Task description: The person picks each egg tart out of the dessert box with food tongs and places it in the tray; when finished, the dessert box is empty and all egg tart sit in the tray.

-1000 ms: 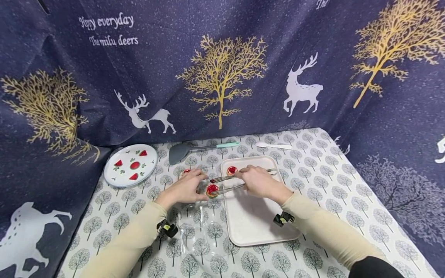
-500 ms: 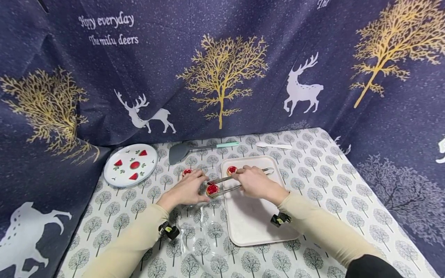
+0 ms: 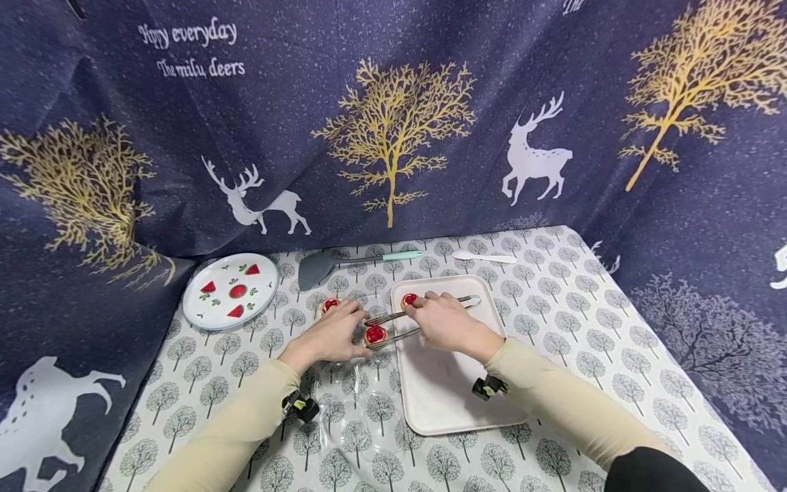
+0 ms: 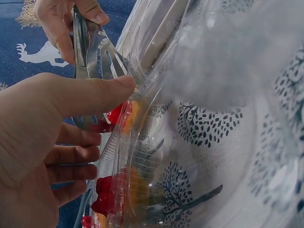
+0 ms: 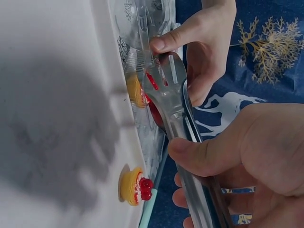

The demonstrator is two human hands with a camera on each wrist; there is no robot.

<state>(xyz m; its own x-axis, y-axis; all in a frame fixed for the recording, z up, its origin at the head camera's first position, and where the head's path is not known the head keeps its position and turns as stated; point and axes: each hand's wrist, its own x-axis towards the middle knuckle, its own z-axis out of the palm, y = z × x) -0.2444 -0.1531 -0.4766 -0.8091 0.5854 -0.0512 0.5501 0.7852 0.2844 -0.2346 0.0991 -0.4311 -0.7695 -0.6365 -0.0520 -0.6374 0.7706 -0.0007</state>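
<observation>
My right hand [image 3: 447, 322] grips metal tongs [image 5: 178, 128] by the arms, thumb on one side and fingers on the other. Their slotted ends reach left, on either side of a small tart [image 3: 376, 335] with a red topping. That tart sits in a clear plastic box [image 4: 137, 156]. Over the box, my left hand [image 3: 328, 333] is spread, its thumb by the box edge and tong tips; the fingers lie relaxed along the side. Partly behind the left hand is another tart [image 3: 330, 305]. A third tart [image 5: 135, 185] sits on the white tray [image 3: 430, 396].
The box's clear part [image 3: 363, 430] extends toward me, left of the tray. At the back left is a watermelon-patterned plate [image 3: 215, 311]. Along the back lie a grey spatula [image 3: 316, 270] with a green handle and a white plastic utensil [image 3: 486, 257].
My right hand has shifted slightly left with the tongs, whose ends now lie closer about the tart in the box. The left hand has hardly moved.
</observation>
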